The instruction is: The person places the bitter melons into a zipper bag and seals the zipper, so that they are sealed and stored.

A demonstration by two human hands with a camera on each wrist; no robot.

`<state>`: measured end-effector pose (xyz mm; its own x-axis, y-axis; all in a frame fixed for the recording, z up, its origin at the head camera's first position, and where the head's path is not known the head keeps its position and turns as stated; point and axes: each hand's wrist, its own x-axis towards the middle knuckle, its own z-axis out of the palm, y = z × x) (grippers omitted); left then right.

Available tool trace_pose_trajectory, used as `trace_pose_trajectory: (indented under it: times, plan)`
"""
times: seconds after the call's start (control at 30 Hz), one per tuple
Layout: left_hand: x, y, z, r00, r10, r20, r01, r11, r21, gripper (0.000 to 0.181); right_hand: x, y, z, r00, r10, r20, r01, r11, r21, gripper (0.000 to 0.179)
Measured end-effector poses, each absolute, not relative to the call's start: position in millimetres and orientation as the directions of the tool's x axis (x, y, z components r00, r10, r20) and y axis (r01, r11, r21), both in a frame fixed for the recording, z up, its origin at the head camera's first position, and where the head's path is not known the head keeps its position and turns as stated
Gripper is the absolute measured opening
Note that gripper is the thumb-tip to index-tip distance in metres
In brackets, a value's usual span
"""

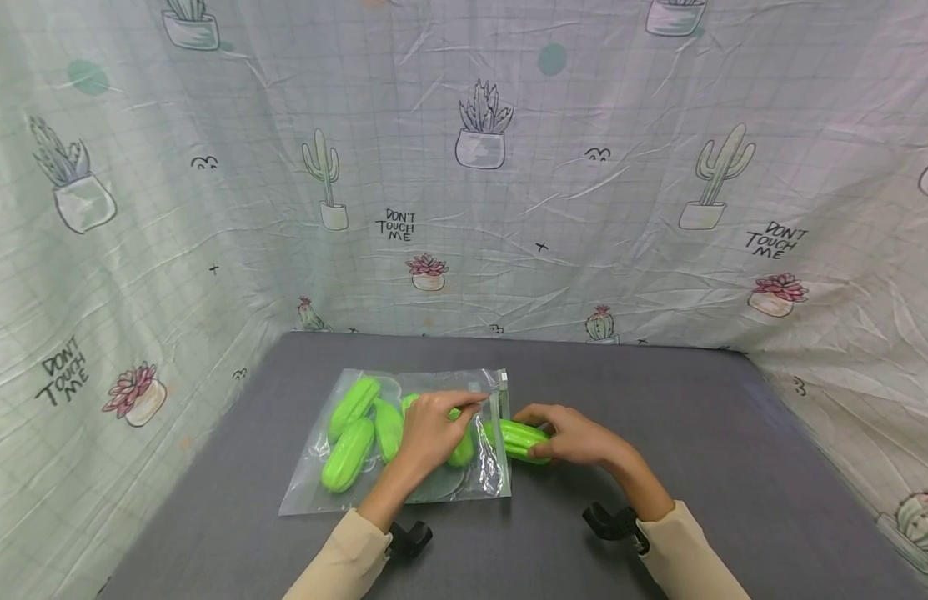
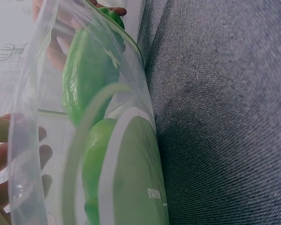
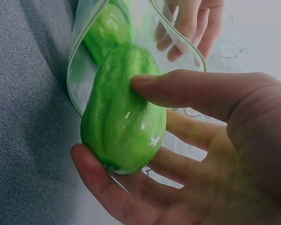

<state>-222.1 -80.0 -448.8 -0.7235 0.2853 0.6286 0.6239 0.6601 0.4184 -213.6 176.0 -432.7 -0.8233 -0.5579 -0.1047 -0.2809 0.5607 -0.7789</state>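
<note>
bright green and waxy, the toy gourd (image 3: 124, 112) sits in the right hand (image 1: 576, 437), thumb on top and fingers curled beneath, its nose already at the mouth of the clear zip bag (image 1: 433, 483). just beyond those fingertips, the left hand (image 1: 429, 429) rests on the bag and pinches the upper lip of its opening to hold it apart. past that hand, more green gourds (image 1: 348, 454) lie packed inside the plastic, and the bag lies flat on the grey cloth table (image 1: 734, 433). my guess is the mouth could sag if the pinch slackens, so the gourd catches the lip, or its push could slide the whole bag along the cloth.
</note>
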Motion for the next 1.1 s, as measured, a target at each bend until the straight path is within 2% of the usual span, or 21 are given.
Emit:
trace_pose_trajectory:
  times: [0.87,1.1]
  plan:
    - [-227,-74,-446,-0.739,0.273,0.615,0.605,0.671,0.429,0.016,-226,169,-434,-0.822,-0.563,-0.090,-0.267,0.520,-0.812,0.051]
    - [-229,-72,-446,-0.740,0.264,0.618,0.599,0.676,0.430,0.016,-228,172,-434,-0.807,-0.580,-0.109,-0.270,0.527,-0.806,0.059]
